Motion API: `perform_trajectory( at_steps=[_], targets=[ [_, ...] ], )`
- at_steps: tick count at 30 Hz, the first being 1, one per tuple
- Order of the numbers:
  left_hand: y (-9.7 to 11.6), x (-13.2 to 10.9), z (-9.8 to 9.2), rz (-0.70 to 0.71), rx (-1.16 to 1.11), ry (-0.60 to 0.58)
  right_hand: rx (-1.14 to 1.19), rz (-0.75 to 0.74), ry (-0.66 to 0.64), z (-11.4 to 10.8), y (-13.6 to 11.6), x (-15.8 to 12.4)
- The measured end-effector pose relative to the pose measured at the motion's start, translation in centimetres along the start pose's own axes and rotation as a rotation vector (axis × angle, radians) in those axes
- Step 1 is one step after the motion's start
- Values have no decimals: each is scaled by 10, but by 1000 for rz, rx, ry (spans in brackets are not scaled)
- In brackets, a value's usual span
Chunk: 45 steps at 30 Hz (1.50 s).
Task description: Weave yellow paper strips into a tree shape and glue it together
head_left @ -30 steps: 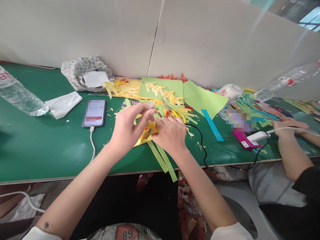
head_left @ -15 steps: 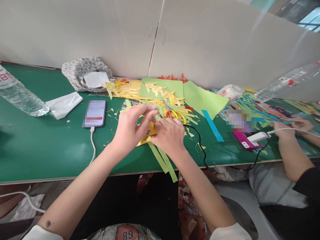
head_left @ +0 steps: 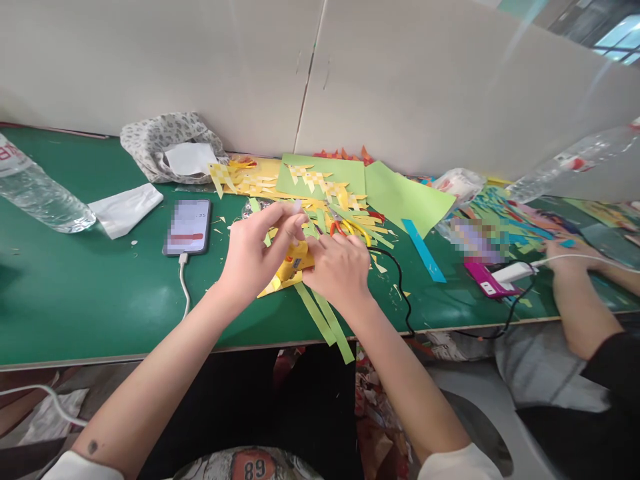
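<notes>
Green table [head_left: 100, 287]: phone [head_left: 187, 230], blue strip [head_left: 423, 251]

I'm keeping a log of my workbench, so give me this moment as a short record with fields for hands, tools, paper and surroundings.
Left hand: pinching a small pale piece
Right hand: gripping a yellow tool, partly hidden
Beyond right hand: tool with orange and yellow handles
Paper: light green sheet, blue strip
Left side: phone with white cable, clear bottle
Right side: magenta power strip, co-worker's hand
Surface: green table

"89": red patch [head_left: 254, 465], bottom | ":35": phone screen [head_left: 190, 225], rest masked | red characters, illegible: left bottle label [head_left: 7, 159]
</notes>
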<state>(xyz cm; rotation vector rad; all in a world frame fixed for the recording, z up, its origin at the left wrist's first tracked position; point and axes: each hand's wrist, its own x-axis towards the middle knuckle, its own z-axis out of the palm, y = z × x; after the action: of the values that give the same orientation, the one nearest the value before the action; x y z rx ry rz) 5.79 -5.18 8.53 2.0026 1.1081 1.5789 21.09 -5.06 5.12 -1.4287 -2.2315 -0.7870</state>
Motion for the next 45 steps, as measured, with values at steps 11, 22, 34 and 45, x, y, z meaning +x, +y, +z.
perform_trajectory(
  at_steps=[11,22,34,45],
  targets=[
    [5,3,1,25,-7,-15,10,-10,70,-1,-2,2],
    [-23,-39,-35,-164,126,-147,-2,4,44,-10,12,8],
    [-39,-70,-16,-565,180,-293,20,-45,-4,-3,-2,0],
    [-50,-85,-18,-454,230,-369,30,179,-23,11,13,-18]
  ],
)
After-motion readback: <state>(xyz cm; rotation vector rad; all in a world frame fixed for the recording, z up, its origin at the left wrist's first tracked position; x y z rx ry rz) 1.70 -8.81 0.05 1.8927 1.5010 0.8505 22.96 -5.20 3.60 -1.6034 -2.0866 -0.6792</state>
